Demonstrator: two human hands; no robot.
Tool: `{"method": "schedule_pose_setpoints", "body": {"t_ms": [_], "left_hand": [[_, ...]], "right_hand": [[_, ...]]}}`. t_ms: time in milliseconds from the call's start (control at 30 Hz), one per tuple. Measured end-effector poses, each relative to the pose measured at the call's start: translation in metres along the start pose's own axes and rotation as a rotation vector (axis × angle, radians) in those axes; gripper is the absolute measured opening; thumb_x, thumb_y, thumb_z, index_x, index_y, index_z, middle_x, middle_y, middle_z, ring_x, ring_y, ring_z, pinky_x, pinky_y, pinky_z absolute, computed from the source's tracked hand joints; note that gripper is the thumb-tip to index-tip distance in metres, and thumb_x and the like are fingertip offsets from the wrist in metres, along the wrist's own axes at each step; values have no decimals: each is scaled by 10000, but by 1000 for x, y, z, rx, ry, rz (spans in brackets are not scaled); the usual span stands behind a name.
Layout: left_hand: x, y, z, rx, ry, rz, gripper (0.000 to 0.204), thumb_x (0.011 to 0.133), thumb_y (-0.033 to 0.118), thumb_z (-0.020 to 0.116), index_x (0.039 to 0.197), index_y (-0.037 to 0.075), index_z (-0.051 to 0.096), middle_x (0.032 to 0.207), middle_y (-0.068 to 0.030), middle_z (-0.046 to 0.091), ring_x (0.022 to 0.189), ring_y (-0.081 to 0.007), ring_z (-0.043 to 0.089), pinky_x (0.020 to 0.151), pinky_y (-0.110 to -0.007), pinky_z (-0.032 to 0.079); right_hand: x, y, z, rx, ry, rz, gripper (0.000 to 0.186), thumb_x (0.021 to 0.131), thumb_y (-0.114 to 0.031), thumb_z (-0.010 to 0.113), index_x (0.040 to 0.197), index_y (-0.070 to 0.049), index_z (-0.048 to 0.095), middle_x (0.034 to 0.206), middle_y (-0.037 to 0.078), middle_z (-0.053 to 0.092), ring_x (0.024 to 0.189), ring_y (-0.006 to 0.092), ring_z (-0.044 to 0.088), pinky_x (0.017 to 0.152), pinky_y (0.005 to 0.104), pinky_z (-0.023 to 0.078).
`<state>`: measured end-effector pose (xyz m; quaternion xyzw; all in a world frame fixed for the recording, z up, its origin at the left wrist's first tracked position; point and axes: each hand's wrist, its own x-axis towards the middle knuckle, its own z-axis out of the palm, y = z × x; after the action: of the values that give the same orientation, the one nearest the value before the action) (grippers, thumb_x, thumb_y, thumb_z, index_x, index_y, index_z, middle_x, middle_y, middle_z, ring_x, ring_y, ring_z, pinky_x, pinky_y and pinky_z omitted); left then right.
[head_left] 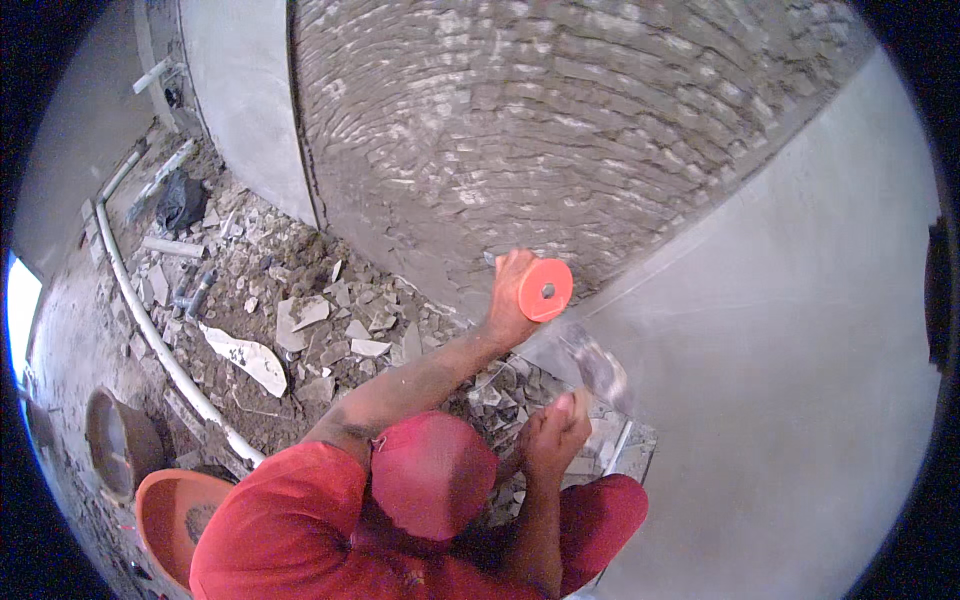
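Neither my left hand nor my right hand is visible. Below me, a co-worker in a red cap (430, 470) and red shirt (275, 525) crouches by a wall (600, 110) with ridged wet mortar. The co-worker's left hand (512, 285) holds an orange round object (543, 305) with a central hole against the mortar's lower part. The co-worker's right hand (548, 440) grips the handle of a motion-blurred tool, apparently a trowel (595, 365).
Broken tile pieces and rubble (300, 325) cover the ground at left, crossed by white pipes (165, 355). A black bag (182, 200), a dark bucket (115, 445) and an orange tub (160, 520) lie there. Smooth grey plaster surfaces (780, 380) stand at right and upper left.
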<state>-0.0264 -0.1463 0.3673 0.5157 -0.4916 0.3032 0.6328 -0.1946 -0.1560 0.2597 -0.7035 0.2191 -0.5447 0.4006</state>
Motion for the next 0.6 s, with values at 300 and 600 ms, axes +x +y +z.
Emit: {"method": "schedule_pose_setpoints", "body": {"t_ms": [300, 600], "left_hand": [[-157, 8, -4, -197, -234, -91, 286, 679, 131, 717, 914, 61, 572, 896, -96, 502, 893, -294, 501, 817, -418, 363], [-120, 19, 4, -279, -158, -71, 245, 687, 123, 701, 881, 69, 560, 876, -81, 507, 865, -284, 495, 798, -409, 354]], "right_hand": [[-144, -22, -64, 249, 54, 478, 449, 968, -501, 403, 833, -73, 422, 515, 53, 427, 357, 145, 397, 317, 285, 340], [-73, -81, -40, 724, 30, -23, 496, 936, -589, 436, 915, -96, 390, 581, 69, 477, 382, 175, 443, 327, 297, 417]]}}
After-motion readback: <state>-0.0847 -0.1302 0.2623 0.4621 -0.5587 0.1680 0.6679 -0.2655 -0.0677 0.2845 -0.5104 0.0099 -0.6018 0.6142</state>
